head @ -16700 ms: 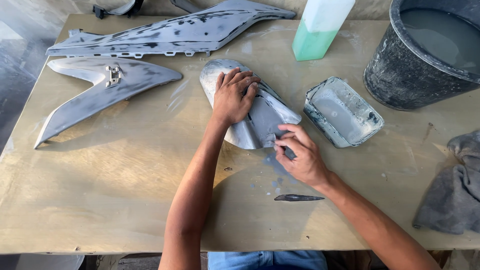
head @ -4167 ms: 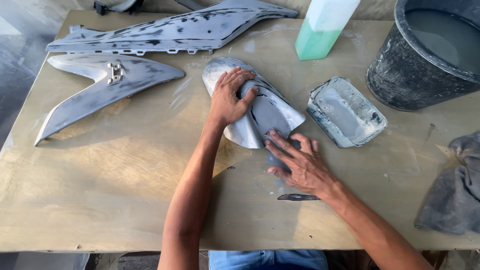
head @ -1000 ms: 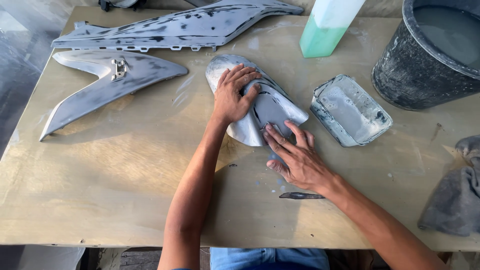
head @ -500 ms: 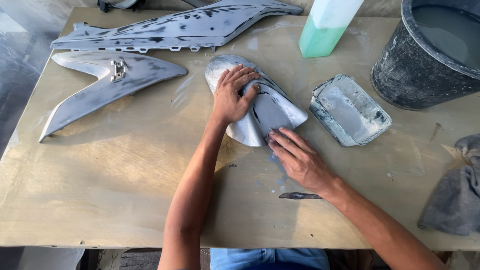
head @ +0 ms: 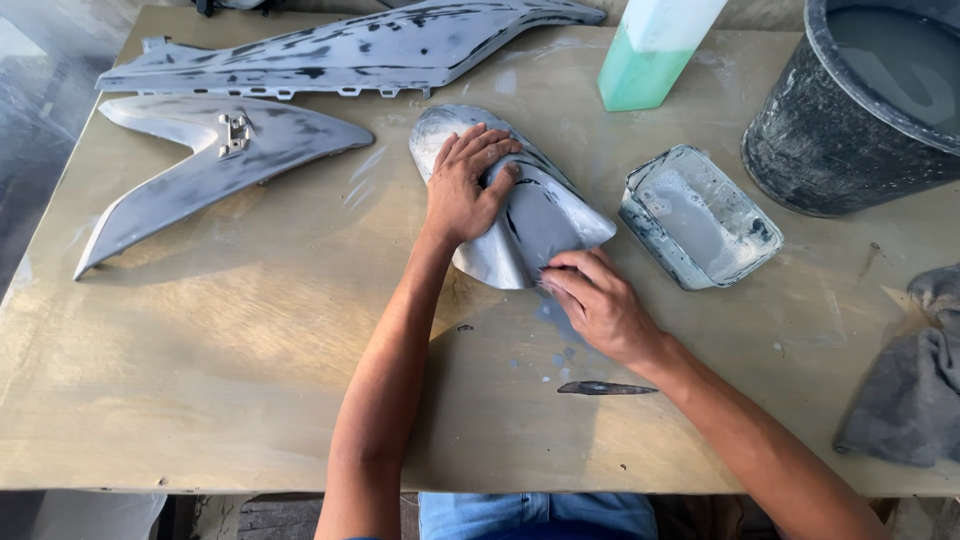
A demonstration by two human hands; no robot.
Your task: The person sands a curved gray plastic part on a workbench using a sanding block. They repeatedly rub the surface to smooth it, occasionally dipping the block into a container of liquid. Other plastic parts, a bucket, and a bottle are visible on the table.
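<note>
A curved grey fender panel [head: 548, 212], sanded dull with dark patches, lies in the middle of the wooden table [head: 240, 350]. My left hand [head: 462, 190] rests on its upper half with fingers spread, pressing it down. My right hand [head: 598, 300] is at the panel's near edge. Its fingers are curled and pinched on a small grey sanding sheet that they mostly hide. Grey wet smears and drops mark the table just below that hand.
Two more grey body panels lie at the back left, a long one [head: 340, 55] and an angular one [head: 215, 160]. A clear tray of cloudy water [head: 700, 215], a green-and-white bottle [head: 650, 50], a black bucket [head: 830, 130], a grey rag [head: 905, 385] and a dark sliver [head: 605, 388] are on the right.
My right hand's fingers were stretched flat on the panel's near edge. They have now curled and pulled in at that edge. My left hand has stayed on the panel.
</note>
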